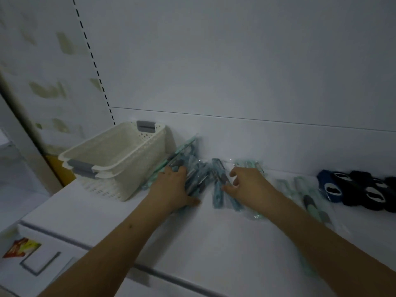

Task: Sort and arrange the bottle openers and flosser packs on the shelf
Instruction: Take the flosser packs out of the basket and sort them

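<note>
Head view — left hand (174, 185) flat on teal packs (192, 168) (blurred), right hand (248, 181) half-curled, pinching one pack (218, 189)

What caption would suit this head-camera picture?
Left hand rests on a pile of packs; right hand reaches for another pack.

Teal packs (192, 170), clear-wrapped, lie heaped on the white shelf (214, 236) against its back wall. Loose packs (308, 198) lie flat further right. Dark blue and black bottle openers (353, 189) sit clustered at the far right.
</note>
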`<state>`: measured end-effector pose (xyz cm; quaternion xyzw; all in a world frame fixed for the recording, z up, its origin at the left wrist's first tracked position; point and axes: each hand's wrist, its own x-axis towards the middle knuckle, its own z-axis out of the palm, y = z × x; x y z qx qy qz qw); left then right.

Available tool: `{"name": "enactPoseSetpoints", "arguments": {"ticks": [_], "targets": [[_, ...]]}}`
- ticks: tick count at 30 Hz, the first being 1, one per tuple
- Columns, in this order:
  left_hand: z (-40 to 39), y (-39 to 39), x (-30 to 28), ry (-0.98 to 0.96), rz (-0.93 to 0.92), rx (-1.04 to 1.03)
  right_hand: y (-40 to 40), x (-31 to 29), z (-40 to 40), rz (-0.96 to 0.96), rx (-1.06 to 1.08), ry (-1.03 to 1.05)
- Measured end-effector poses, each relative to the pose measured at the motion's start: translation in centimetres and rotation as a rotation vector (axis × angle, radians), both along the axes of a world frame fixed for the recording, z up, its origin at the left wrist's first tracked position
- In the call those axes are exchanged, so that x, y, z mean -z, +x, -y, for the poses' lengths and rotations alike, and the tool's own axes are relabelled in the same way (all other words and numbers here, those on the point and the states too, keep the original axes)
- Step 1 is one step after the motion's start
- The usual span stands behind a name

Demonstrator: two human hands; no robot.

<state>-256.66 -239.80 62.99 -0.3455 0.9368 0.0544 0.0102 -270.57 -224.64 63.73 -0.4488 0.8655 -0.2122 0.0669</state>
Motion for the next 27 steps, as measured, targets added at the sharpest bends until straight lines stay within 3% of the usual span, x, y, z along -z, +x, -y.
{"name": "enactPoseSetpoints", "arguments": {"ticks": [3,5,9,15,20,24,27], "targets": [[-0.1,-0.1,-0.7,-0.008,-0.047,0.012,0.6,-0.3,1.6,0.081,0.075,0.138],[0.1,-0.1,-1.1,0.036,-0.101,-0.003,0.6,-0.1,2.8,0.294,0.080,0.083],[1.3,-0.1,-2.2,0.397,-0.350,-0.016,0.8,-0.3,4.5,1.024,0.154,-0.146],[1.7,0.9,-2.3,0.834,-0.509,-0.096,1.3,-1.1,4.5,1.459,0.238,-0.237],[1.4,1.4,-2.1,1.191,-0.672,-0.094,1.3,-0.8,4.4,1.567,0.193,-0.332],[0.5,0.5,-1.1,1.169,-0.813,-0.029,1.6,-1.4,4.2,1.563,0.121,-0.483],[-0.1,0.0,-0.5,1.089,-0.971,-0.024,1.2,-1.5,4.2,1.404,0.110,-0.645]]}}
